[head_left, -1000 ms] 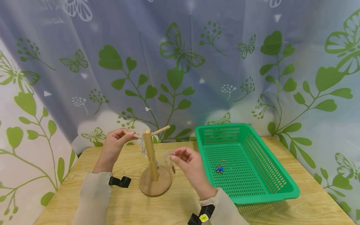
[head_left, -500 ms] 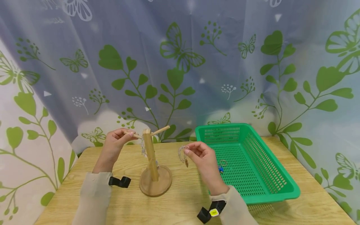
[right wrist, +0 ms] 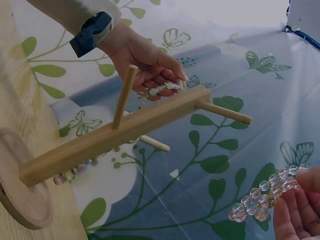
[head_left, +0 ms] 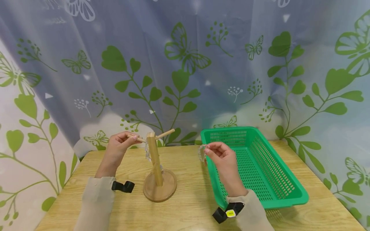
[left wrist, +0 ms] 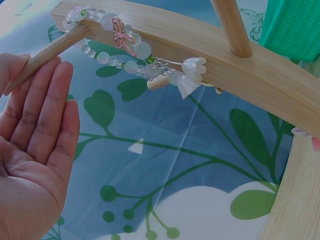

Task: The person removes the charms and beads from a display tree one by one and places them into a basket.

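A wooden stand [head_left: 156,160] with several pegs rises from a round base. My left hand [head_left: 119,146] pinches the tip of its upper left peg [left wrist: 47,57] between thumb and fingers. From that peg hangs a beaded bracelet [left wrist: 107,59] with pale beads, a pink bow and white flower charms. My right hand [head_left: 221,157] pinches a clear beaded bracelet [right wrist: 265,195], which dangles in a loop beside the basket's left rim in the head view. More colored beads [right wrist: 75,170] show low behind the post in the right wrist view.
The green plastic basket [head_left: 276,165] stands right of the stand, partly behind my right hand. Wooden tabletop [head_left: 185,199] lies between stand and basket. A patterned curtain [head_left: 185,96] closes off the back.
My right hand has moved right, away from the stand to the basket's left rim, carrying the clear bracelet. It now covers the blue keyring in the basket. My left hand stays on the peg.
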The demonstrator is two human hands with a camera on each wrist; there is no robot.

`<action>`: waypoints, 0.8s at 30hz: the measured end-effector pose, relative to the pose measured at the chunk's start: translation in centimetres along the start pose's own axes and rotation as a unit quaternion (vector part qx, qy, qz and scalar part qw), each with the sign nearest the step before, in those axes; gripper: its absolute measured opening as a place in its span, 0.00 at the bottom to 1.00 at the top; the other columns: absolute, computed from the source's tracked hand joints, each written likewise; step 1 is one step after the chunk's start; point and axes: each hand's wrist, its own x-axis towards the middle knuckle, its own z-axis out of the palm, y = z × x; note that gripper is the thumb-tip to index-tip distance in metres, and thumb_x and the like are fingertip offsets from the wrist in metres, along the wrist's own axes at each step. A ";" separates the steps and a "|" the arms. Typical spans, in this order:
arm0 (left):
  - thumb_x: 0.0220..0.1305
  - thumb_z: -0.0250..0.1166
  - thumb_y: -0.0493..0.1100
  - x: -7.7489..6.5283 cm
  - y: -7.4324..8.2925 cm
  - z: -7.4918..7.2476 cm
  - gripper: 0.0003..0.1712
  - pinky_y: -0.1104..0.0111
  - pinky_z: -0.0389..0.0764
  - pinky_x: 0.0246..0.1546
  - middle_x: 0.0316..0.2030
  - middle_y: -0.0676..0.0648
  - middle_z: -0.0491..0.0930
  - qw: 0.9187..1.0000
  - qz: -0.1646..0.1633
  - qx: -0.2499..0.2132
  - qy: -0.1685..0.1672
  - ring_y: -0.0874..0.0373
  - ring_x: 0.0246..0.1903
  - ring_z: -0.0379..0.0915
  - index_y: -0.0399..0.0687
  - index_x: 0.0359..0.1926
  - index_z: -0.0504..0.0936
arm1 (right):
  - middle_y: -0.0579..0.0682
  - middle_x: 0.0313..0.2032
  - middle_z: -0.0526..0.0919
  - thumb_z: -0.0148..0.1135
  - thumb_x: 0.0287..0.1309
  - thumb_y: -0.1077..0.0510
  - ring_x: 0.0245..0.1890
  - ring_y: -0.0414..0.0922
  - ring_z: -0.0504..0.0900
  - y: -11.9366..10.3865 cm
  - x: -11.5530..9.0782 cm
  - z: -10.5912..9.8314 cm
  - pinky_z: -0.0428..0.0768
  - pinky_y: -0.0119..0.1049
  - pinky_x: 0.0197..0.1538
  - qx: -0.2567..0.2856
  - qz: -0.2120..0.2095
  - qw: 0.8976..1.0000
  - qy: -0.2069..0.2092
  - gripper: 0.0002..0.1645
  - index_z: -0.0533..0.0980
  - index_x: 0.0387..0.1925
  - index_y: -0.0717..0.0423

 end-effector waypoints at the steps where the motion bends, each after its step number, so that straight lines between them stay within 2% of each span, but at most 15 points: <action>1: 0.67 0.58 0.35 0.0 0.0 0.0 0.11 0.70 0.75 0.48 0.34 0.56 0.82 1.000 -0.001 0.000 0.000 0.61 0.37 0.79 0.51 0.31 0.85 | 0.47 0.36 0.82 0.64 0.56 0.66 0.38 0.42 0.80 -0.1 0.0 -0.2 0.79 0.35 0.44 -0.002 -0.001 1.000 0.003 0.07 0.76 0.38 0.62; 10: 0.67 0.59 0.38 0.0 -0.1 -0.1 0.10 0.70 0.73 0.49 0.34 0.56 0.82 1.000 -0.001 0.005 -0.002 0.61 0.38 0.79 0.52 0.30 0.84 | 0.46 0.37 0.81 0.64 0.58 0.63 0.38 0.41 0.80 -1.1 0.4 -2.7 0.79 0.33 0.44 -0.038 -0.001 0.999 0.020 0.13 0.74 0.41 0.67; 16: 0.66 0.59 0.38 0.0 -0.1 0.0 0.10 0.70 0.74 0.49 0.34 0.56 0.82 1.000 -0.001 0.005 0.002 0.62 0.37 0.79 0.52 0.29 0.84 | 0.45 0.37 0.82 0.64 0.57 0.62 0.37 0.40 0.80 -1.1 0.8 -4.9 0.79 0.31 0.42 -0.089 -0.008 0.996 0.027 0.15 0.74 0.42 0.69; 20: 0.66 0.59 0.37 0.0 -0.1 0.1 0.10 0.69 0.74 0.49 0.34 0.56 0.82 1.000 -0.001 0.003 0.000 0.61 0.38 0.79 0.52 0.30 0.84 | 0.40 0.36 0.82 0.65 0.58 0.58 0.38 0.38 0.80 -1.2 1.1 -6.4 0.78 0.29 0.41 -0.134 -0.001 0.991 0.019 0.17 0.75 0.43 0.67; 24: 0.67 0.59 0.37 0.0 -0.1 0.0 0.10 0.69 0.74 0.49 0.34 0.56 0.82 1.000 0.000 0.000 0.001 0.61 0.38 0.78 0.52 0.30 0.84 | 0.39 0.37 0.81 0.64 0.59 0.57 0.38 0.36 0.79 -1.2 1.5 -7.6 0.78 0.30 0.43 -0.160 0.010 0.987 -0.008 0.18 0.74 0.44 0.68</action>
